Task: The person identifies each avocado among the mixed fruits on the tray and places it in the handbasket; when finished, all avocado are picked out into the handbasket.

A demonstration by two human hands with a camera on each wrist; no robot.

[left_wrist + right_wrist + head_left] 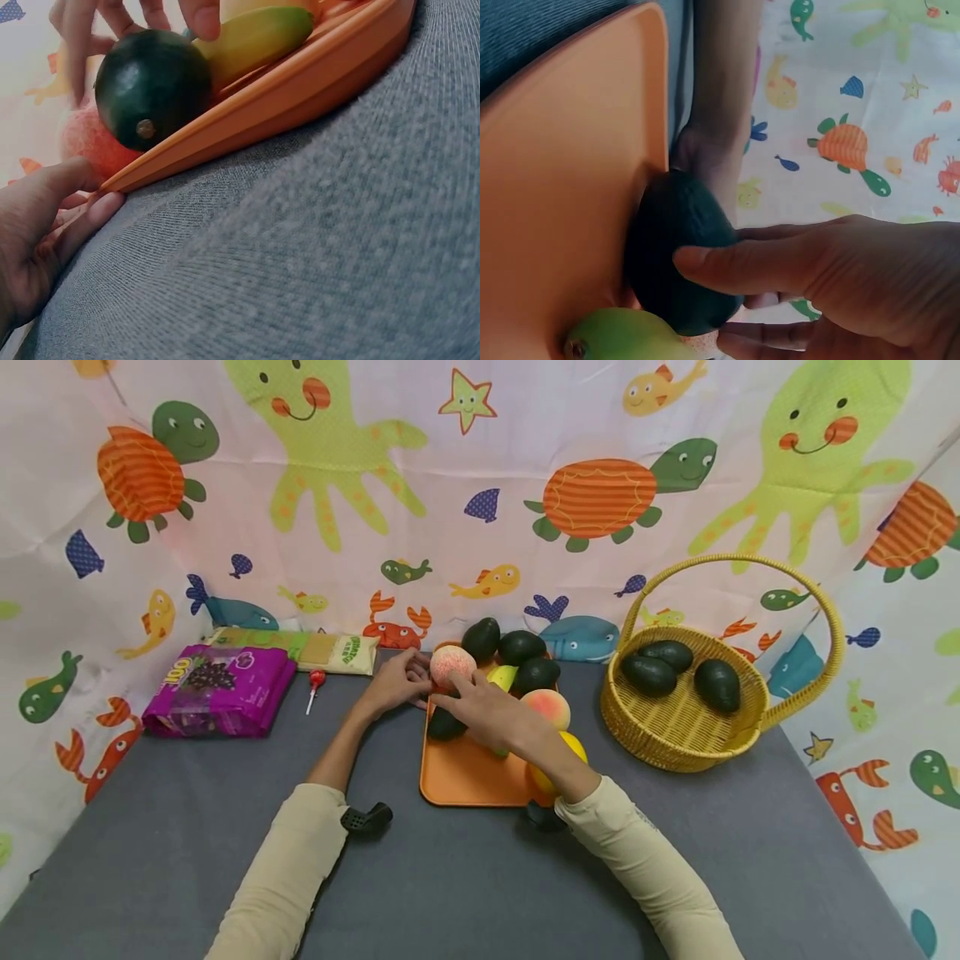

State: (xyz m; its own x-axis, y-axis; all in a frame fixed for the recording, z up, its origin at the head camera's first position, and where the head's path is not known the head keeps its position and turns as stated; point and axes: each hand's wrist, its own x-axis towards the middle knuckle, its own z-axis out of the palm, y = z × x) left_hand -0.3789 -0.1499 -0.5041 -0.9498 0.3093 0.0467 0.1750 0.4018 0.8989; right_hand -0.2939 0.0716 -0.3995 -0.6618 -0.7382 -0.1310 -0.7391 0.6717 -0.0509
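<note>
At the far-left side of an orange tray (465, 781), my left hand (401, 678) pinches the rim between thumb and fingers (105, 211). Just inside that rim sit a fuzzy pink peach (452, 664) and a dark green avocado (446, 725). My right hand (483, 710) hovers over these two with fingers spread, its thumb (720, 266) in front of the avocado in the right wrist view. Whether a fingertip touches the fruit is hard to tell. Beside them lie a yellow-green banana (259, 46), another peach (547, 706) and more avocados (522, 647).
Right of the tray stands a yellow wicker basket (675, 760) with three avocados (717, 685) inside. On the left lie a purple grape-print package (217, 689), a green and cream packet (330, 652) and a red lollipop (317, 679). A yellow fruit (573, 747) is partly behind my right forearm.
</note>
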